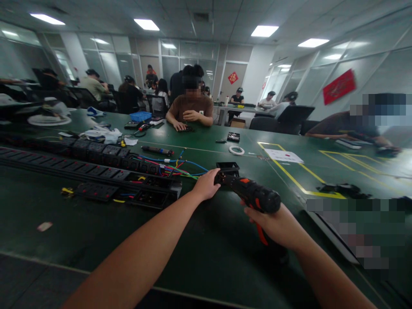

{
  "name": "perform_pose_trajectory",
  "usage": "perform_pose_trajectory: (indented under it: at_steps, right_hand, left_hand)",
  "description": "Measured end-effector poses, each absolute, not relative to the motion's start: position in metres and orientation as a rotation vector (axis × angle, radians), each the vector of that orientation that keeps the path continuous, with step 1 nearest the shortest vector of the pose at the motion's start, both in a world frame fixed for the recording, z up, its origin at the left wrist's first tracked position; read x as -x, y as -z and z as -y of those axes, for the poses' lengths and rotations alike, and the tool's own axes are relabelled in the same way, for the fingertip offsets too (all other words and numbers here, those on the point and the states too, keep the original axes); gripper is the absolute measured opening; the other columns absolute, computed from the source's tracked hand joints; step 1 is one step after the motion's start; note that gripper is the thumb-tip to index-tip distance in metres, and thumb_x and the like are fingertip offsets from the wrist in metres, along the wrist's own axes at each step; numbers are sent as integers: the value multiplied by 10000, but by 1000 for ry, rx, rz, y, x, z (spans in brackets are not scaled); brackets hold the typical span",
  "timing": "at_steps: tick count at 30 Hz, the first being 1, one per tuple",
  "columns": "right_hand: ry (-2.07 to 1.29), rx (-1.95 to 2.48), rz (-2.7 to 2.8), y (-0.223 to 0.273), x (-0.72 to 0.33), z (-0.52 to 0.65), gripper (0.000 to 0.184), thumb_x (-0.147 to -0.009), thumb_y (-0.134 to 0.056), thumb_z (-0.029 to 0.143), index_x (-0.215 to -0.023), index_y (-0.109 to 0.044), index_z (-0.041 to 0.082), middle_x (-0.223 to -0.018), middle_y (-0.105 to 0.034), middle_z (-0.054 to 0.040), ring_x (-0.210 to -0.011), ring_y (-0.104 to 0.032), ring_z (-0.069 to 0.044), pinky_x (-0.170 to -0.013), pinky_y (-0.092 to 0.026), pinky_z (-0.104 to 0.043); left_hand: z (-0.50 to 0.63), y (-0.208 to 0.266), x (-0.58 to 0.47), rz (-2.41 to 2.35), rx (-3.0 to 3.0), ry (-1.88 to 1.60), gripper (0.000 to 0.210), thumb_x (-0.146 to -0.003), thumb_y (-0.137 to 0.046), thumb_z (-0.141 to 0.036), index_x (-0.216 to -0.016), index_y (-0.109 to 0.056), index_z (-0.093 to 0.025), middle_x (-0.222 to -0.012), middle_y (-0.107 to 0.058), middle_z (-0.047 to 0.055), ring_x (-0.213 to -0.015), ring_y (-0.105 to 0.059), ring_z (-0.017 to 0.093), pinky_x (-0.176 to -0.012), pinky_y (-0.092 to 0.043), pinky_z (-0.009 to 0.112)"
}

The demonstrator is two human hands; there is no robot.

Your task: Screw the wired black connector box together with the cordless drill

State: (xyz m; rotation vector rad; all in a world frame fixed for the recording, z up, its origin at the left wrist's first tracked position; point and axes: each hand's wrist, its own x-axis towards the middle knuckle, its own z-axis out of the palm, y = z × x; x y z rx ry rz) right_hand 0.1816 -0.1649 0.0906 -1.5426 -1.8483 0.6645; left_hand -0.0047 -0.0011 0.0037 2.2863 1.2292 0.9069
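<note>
Our right hand (pixel 268 221) wraps the drill (pixel 255 195), just off centre toward four o'clock, nose (pixel 231 182) aimed at ten. Our left hand (pixel 207 185) curls at that nose; we cannot tell what it pinches. We should hold the drill straight, skin clear.

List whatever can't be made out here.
In the head view:
What the left hand grips, if anything: hidden by the hand itself.
Tip of the cordless drill: too dark and small beside that hand.
Long black power strip, far end: cut off by the left edge.
White sheet: print too small.
</note>
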Motion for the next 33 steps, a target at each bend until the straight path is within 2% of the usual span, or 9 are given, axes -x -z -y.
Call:
perform_pose_trajectory:
  at_steps: [9,20,27,33]
  right_hand:
    - [-616,1529,1882,-88,-181,163,215,-856,-606,360,-971,-679,194,-704,-672,-7,-642,-647,-202,-636,-513,-317]
    - [-604,1562,1884,-93,-176,164,215,-840,-609,352,-959,-678,186,-722,-681,-25,-685,-663,-220,-661,-522,-334]
    - [-612,1585,1855,-86,-182,160,228,-843,-603,345,-974,-689,180,-782,-710,-37,-688,-667,-212,-664,-527,-333]
    - [-609,1590,1865,-85,-181,159,196,-841,-594,332,-934,-687,187,-728,-679,-16,-651,-648,-197,-626,-515,-315]
  left_hand:
    - [0,-2,4,-1232,-2281,-937,697,-821,-665,-210,-1479,-441,-165,-1519,-498,114,-1399,-470,249,-1206,-339,377]
    - [-1,0,2,-1238,-2217,-989,706,-806,-692,-219,-1463,-448,-136,-1481,-534,136,-1351,-518,262,-1170,-382,374]
    - [1,-3,3,-1240,-2188,-993,625,-791,-712,-204,-1383,-511,-181,-1356,-628,119,-1240,-597,264,-1090,-443,380]
    - [1,-2,3,-1229,-2177,-1023,617,-779,-719,-189,-1364,-525,-191,-1328,-644,116,-1204,-616,265,-1063,-460,384]
